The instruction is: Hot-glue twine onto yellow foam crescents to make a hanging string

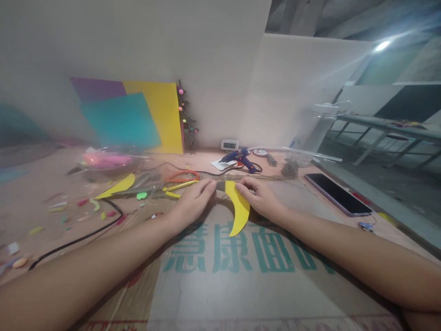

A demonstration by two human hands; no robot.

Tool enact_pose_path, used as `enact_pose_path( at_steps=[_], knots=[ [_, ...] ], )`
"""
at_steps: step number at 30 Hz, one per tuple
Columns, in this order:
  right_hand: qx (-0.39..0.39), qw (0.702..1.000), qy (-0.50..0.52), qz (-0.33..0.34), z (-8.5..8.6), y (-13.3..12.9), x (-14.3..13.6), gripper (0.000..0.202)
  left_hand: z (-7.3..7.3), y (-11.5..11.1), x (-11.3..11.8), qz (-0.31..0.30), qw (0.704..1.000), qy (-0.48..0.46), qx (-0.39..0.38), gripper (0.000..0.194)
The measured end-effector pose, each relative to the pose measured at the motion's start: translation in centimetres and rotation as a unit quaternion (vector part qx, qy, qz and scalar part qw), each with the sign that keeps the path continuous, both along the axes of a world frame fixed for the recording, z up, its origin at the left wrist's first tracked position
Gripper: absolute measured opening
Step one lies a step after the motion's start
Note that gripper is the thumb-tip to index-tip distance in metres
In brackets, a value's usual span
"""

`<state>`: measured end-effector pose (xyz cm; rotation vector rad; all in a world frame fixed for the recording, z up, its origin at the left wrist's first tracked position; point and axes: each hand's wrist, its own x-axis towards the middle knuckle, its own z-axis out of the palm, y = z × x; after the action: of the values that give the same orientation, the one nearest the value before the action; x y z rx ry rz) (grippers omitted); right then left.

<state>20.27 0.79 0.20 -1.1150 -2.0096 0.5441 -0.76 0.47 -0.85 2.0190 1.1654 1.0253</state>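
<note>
My right hand [258, 195] pinches the upper right edge of a yellow crescent-shaped sheet piece [241, 209], whose curved point hangs downward. Close by on the other side, my left hand [198, 197] is closed, thumb against fingers. A small dark grey patch [221, 185] shows between its fingertips and the yellow piece; I cannot make out what it is. Left of that hand lie yellow-handled pliers [181, 186] and an orange-handled tool [182, 175]. A second yellow curved piece [119, 186] rests farther left on the table.
A blue glue gun [241, 159] stands behind my hands, near a small white digital clock [229, 145]. A phone [337, 194] lies at the right. Coloured sheets [120, 119] lean on the wall. A black cable [99, 232] and several scraps cover the left side.
</note>
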Motion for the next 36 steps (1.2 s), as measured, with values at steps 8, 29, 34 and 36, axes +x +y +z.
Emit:
enact_pose_path(
  at_steps=[8,29,34,36],
  knots=[
    [0.002,1.000,0.006,0.009,-0.10,0.04,0.12,0.028,0.17,-0.07,-0.06,0.010,0.999,0.030,0.013,0.032],
    [0.031,0.993,0.111,0.004,-0.53,0.27,0.29,0.018,0.49,-0.47,0.00,-0.011,1.000,0.016,0.013,0.031],
    [-0.046,0.985,0.156,0.063,-0.60,0.04,0.11,0.034,0.53,-0.62,0.03,-0.055,0.998,0.017,0.011,0.032],
    [-0.089,0.978,0.165,0.087,-0.54,-0.19,-0.03,0.035,0.54,-0.63,0.05,-0.061,0.998,0.020,0.013,0.032]
  ],
)
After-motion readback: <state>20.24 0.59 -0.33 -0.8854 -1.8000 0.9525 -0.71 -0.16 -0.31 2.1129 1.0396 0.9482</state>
